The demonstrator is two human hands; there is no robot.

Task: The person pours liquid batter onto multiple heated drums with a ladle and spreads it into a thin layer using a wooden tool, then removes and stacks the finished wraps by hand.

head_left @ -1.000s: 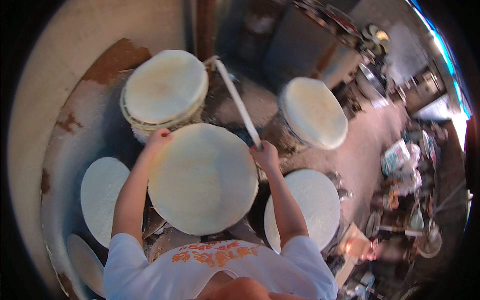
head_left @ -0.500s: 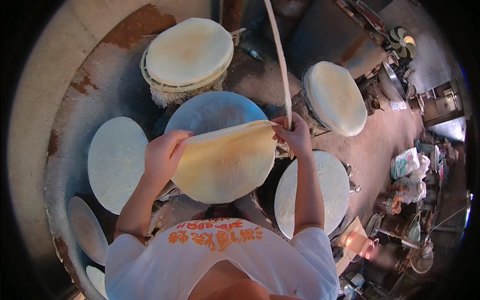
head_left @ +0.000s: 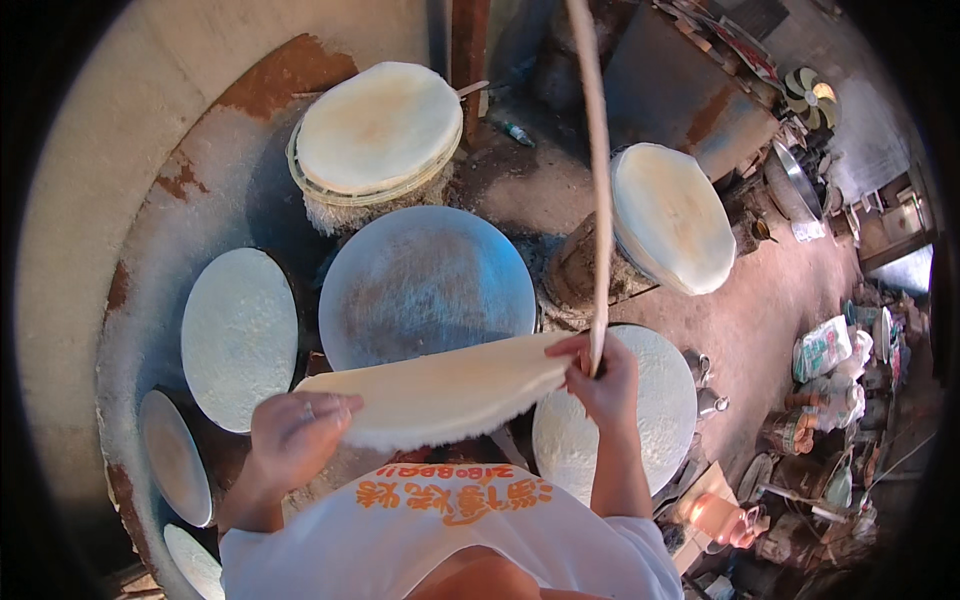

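My left hand [head_left: 300, 440] is closed on the left end of a thin, pale round flatbread [head_left: 430, 390], held bent near my chest. My right hand [head_left: 600, 380] grips the bread's right end and also a long pale wooden stick [head_left: 600, 220] that rises upright past the picture's top edge. Just beyond the bread is a bare round griddle [head_left: 420, 280], grey with brown scuffs. Round griddles coated in white batter lie at left [head_left: 238, 335] and right [head_left: 650, 420], the right one partly behind the bread and my hand.
Piles of flatbread on round racks stand back left [head_left: 375, 125] and back right [head_left: 670, 210]. A curved, rusty rim [head_left: 170, 200] runs along the left, with smaller plates [head_left: 175, 455]. Bags [head_left: 820, 350], pots and a fan [head_left: 810, 95] crowd the right side, by a pink-brown floor [head_left: 760, 290].
The flatbread has come up off the central griddle and toward my body, uncovering its surface. Both hands have moved down and back with it; the stick is now upright in my right hand.
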